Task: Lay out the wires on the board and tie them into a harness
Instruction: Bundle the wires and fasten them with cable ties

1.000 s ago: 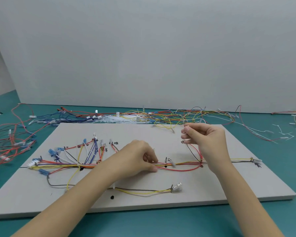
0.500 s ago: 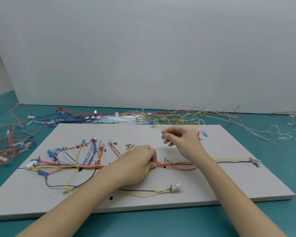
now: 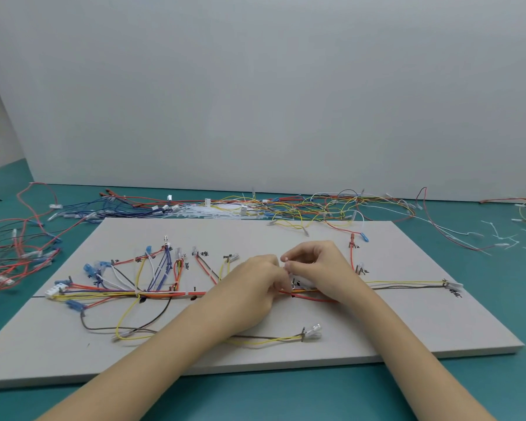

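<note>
- A teal table (image 3: 438,387) carries everything; a grey-white wall panel (image 3: 255,86) stands upright along its far edge
- A pale grey board (image 3: 407,314) lies flat on the table, with small handwritten marks beside several wire ends
- The wires on the board (image 3: 152,294) run as 1 gathered trunk from a white connector (image 3: 53,291) at the left across to a clear terminal (image 3: 453,286) at the right; blue, white, yellow and red branches fan up from the left part, and a brown-and-yellow pair (image 3: 268,339) lies nearer the front edge
- Loose wires (image 3: 301,208) lie heaped on the table beyond the board, more red ones (image 3: 16,247) to the left; white cable ties (image 3: 498,238) are scattered at the right
- The left hand (image 3: 249,296) rests on the trunk at mid-board, fingers curled around it
- The right hand (image 3: 319,268) is touching the left, fingertips pinching something small and white just above the trunk; I cannot tell what it is
</note>
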The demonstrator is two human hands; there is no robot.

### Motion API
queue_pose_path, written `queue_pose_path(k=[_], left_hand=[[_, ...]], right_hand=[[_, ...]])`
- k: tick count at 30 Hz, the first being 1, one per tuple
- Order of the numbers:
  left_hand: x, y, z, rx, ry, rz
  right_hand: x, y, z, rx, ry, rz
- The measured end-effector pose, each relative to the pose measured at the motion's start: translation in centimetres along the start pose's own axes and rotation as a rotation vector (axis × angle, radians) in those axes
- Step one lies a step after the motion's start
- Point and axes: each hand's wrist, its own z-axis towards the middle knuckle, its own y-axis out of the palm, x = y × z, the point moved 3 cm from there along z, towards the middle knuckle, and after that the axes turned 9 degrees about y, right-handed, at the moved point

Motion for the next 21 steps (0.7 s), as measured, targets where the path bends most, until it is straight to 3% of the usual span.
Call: queue_pose_path(k=[5,12,21], left_hand=[[1.0,-0.1,-0.3,0.024,0.08,0.099],[1.4,-0.1,-0.4,-0.14,0.029,0.169],[1.9,0.4,-0.4,-0.162,0.021,0.29]], right_hand=[[0.1,0.1,0.0,0.018,-0.01,0.001],[0.2,0.1,0.1,0.009,-0.005,0.03],[0.4,0.1,0.2,0.006,-0.008,0.025]])
